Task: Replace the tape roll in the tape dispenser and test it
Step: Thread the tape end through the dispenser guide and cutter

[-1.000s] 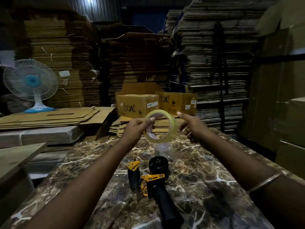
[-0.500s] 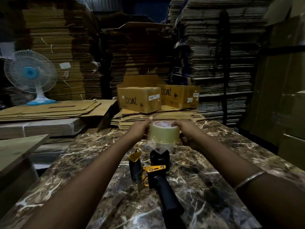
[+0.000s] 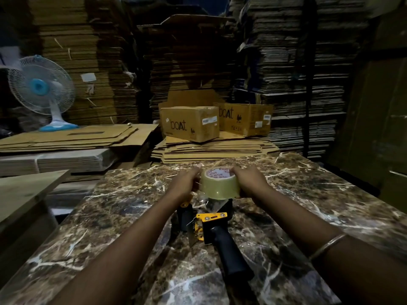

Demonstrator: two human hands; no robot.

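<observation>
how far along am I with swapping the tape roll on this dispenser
Done: a full tape roll is out and over the dispenser lying on the marble table. In hand: the left hand and right hand grip it from both sides; seating isn't visible. Left: threading the tape and a test.

Yellowish tape roll (image 3: pixel 219 186) (red-lettered core).

Warehouse, flattened cardboard stacks (image 3: pixel 293 62), cartons (image 3: pixel 189 124)
</observation>
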